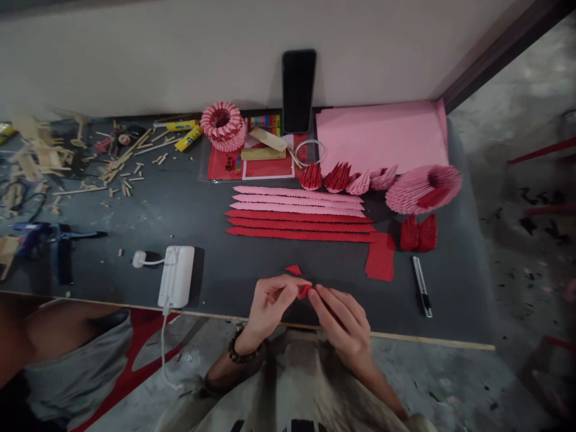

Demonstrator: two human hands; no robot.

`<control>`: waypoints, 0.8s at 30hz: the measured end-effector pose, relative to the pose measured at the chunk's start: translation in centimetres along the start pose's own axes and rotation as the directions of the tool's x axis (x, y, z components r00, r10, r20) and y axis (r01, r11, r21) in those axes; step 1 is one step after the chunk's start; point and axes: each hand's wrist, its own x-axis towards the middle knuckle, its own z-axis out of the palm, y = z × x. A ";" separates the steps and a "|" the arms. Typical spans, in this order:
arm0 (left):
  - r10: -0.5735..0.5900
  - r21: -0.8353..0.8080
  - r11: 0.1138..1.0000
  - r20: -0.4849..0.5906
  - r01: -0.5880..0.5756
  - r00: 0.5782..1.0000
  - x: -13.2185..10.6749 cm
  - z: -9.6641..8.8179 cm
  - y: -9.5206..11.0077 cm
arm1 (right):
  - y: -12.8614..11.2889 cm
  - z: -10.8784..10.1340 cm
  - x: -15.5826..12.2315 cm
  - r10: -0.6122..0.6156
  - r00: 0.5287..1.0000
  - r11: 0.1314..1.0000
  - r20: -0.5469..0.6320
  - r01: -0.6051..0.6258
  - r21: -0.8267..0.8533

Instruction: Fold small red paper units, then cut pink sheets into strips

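A small folded piece of red paper (305, 291) is pinched between the fingertips of both hands, just above the table's front edge. My left hand (272, 305), with a beaded bracelet at the wrist, closes on its left side. From the right, my right hand (341, 318) grips it with thumb and fingers together. A folded red paper triangle (294, 270) lies just beyond my left fingers. Farther back are long rows of pink folded paper strips (297, 199) and red folded paper strips (299, 227). Flat red paper pieces (380, 257) lie to the right.
A utility knife (422, 287) lies at the right. Behind stand pink and red folded models (423, 189), pink sheets (382, 135) and a leaning phone (298, 90). A white power strip (177, 276), glue gun (56, 240) and wood scraps (121, 165) are left, near another person's leg (58, 330).
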 end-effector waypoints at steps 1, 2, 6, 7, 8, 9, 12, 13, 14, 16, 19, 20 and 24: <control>-0.008 -0.020 1.000 0.021 0.008 1.000 -0.1 -0.1 0.0 | 0.0 -0.2 -0.1 -0.030 0.999 0.999 0.020 0.031 -0.021; -0.010 -0.041 0.999 0.038 0.012 0.999 -0.1 -0.2 0.0 | 0.0 -0.3 0.0 -0.033 0.999 0.999 0.014 0.033 -0.006; 0.066 -0.049 0.997 -0.006 -0.066 0.998 -0.2 0.1 -0.4 | -0.8 0.3 1.4 0.260 0.963 0.931 -0.072 -0.231 0.283; 0.121 -0.012 0.992 -0.040 -0.122 0.992 -0.3 0.3 -0.5 | -1.0 0.5 1.8 0.317 0.947 0.899 -0.061 -0.279 0.336; 0.189 0.038 0.982 -0.076 -0.187 0.979 -0.3 0.5 -0.6 | -1.1 0.7 2.1 0.346 0.937 0.877 -0.043 -0.307 0.370; 0.262 0.091 0.963 -0.108 -0.253 0.959 -0.4 0.8 -0.7 | -1.2 0.8 2.2 0.349 0.937 0.866 -0.031 -0.310 0.393; 0.416 0.193 0.902 -0.156 -0.386 0.896 -0.8 1.4 -1.1 | -1.4 0.7 2.1 0.359 0.933 0.833 -0.016 -0.312 0.456; 0.439 0.206 0.891 -0.160 -0.404 0.884 -0.9 1.5 -1.2 | -1.4 0.7 2.0 0.371 0.928 0.816 -0.003 -0.325 0.477; 0.452 0.217 0.883 -0.161 -0.415 0.877 -0.9 1.7 -1.3 | -1.4 0.7 2.0 0.386 0.922 0.797 0.016 -0.342 0.498; 0.480 0.242 0.866 -0.162 -0.437 0.862 -1.0 2.0 -1.4 | -1.4 0.7 1.9 0.409 0.911 0.759 0.047 -0.369 0.537; 0.546 0.300 0.822 -0.172 -0.484 0.820 -1.0 2.2 -1.5 | -1.3 0.9 2.1 0.428 0.901 0.722 0.068 -0.386 0.575; 0.563 0.318 0.809 -0.172 -0.495 0.808 -1.0 2.2 -1.4 | -1.3 1.0 2.1 0.426 0.902 0.721 0.064 -0.381 0.578; 0.602 0.385 0.760 -0.111 -0.524 0.791 -1.0 1.9 -1.2 | -0.7 1.0 1.9 0.395 0.918 0.762 0.029 -0.345 0.548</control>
